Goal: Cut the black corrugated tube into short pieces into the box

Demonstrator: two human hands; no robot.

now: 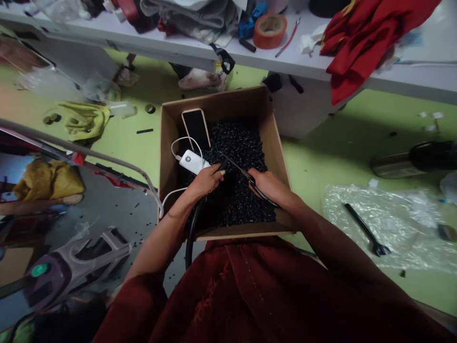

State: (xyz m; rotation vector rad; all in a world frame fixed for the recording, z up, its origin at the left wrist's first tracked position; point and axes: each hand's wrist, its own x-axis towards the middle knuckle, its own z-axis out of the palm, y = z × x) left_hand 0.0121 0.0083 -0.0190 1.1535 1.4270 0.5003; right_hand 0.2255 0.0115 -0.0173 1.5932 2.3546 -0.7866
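My left hand [209,181] is closed around the end of a black corrugated tube [193,233], which runs down over the box's near edge. In my right hand [269,186] are scissors [237,167] with dark handles, their blades pointing left toward the tube end. Whether the blades touch the tube I cannot tell. Both hands are over a cardboard box [280,143] holding a heap of small black pieces [239,138]. Inside it, a phone [196,126] leans at the far left, and a white power bank [193,162] with a white cable [173,146] lies beside my left hand.
Beyond the box runs a white shelf [303,62] with an orange tape roll [270,31] and red cloth [357,43]. To the right are a metal flask [392,162] and a black tool [367,231] on clear plastic wrap [410,205]. A metal rail [107,155] passes on the left.
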